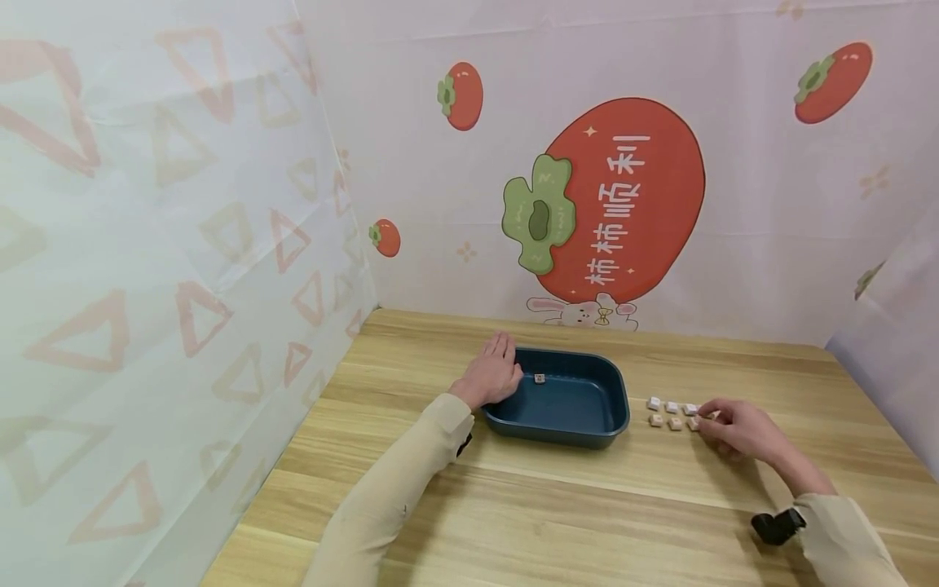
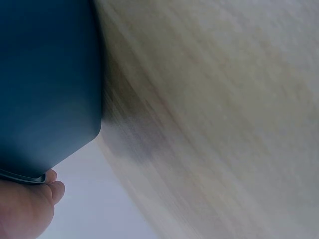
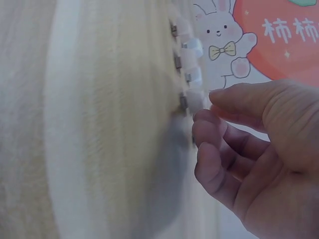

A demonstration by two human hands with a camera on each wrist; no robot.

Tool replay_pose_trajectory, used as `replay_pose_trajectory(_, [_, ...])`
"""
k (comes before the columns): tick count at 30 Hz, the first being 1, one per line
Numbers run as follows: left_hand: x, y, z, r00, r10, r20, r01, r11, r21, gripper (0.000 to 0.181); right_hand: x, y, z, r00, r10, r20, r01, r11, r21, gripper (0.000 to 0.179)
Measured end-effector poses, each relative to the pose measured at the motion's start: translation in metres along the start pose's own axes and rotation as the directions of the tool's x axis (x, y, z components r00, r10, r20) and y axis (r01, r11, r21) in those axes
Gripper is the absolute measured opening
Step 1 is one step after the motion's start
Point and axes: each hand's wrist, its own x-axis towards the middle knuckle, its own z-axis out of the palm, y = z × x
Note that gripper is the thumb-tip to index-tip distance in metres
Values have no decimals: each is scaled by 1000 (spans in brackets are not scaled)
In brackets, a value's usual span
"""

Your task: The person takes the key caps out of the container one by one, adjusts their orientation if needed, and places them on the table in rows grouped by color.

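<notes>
In the head view, my left hand (image 1: 490, 377) rests on the left rim of a dark blue rectangular pan (image 1: 612, 444), its fingers straight along the edge. One small marked tile (image 1: 540, 378) lies inside the pan near its back wall. Beside the pan, several small whitish tiles (image 1: 675, 424) stand in two short rows on the table. My right hand (image 1: 741, 428) is at the right end of these rows, thumb and forefinger tips close together. In the right wrist view a tile (image 3: 195, 101) sits just past those fingertips, and nothing shows held between them.
The wood-grain tabletop (image 1: 513, 514) carries everything. A white patterned sheet (image 1: 183, 244) stands along the left side, and a persimmon-printed backdrop (image 1: 411, 163) rises behind the back edge. A black wrist device (image 1: 778, 527) sits at the right cuff.
</notes>
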Motion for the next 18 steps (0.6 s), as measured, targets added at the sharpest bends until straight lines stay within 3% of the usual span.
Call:
replay_pose_trajectory(5, [0, 0, 0, 1000, 0, 1, 0, 1000, -2, 63, 4, -9, -3, 999, -41, -26, 39, 996, -77, 28])
replay_pose_trajectory(13, [0, 0, -1, 1000, 5, -8, -6, 1000, -3, 63, 13, -28, -3, 995, -100, 1, 100, 993, -71, 28])
replay_pose_trajectory(18, [0, -1, -1, 1000, 11, -12, -11, 1000, -1, 63, 18, -42, 0, 995, -97, 19, 98, 991, -93, 30])
